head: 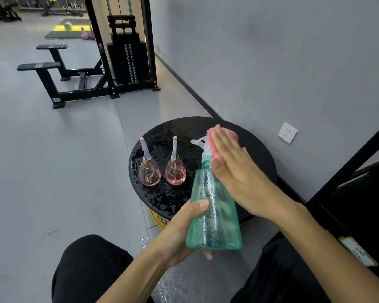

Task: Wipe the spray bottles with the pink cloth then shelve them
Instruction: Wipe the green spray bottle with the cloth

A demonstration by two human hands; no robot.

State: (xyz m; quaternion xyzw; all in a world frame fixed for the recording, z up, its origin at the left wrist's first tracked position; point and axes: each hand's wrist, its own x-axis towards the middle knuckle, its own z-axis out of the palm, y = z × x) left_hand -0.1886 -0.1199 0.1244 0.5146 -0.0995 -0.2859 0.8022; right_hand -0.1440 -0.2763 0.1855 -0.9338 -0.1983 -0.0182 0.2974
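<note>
A tall green spray bottle (pixel 212 217) is held tilted above the near edge of the round black table (pixel 258 154). My left hand (pixel 184 228) grips its lower body from the left. My right hand (pixel 234 169) presses a pink cloth (pixel 214 149) against the bottle's neck and white trigger head; most of the cloth is hidden under the palm. Two small round pink spray bottles (pixel 150 171) (pixel 175 170) stand upright side by side on the table's left part.
The tabletop is speckled with water drops. A black shelf frame (pixel 354 162) rises at the right, next to a grey wall with a white socket (pixel 287 132). A black weight machine (pixel 123 62) stands on the grey floor behind. My knees fill the bottom.
</note>
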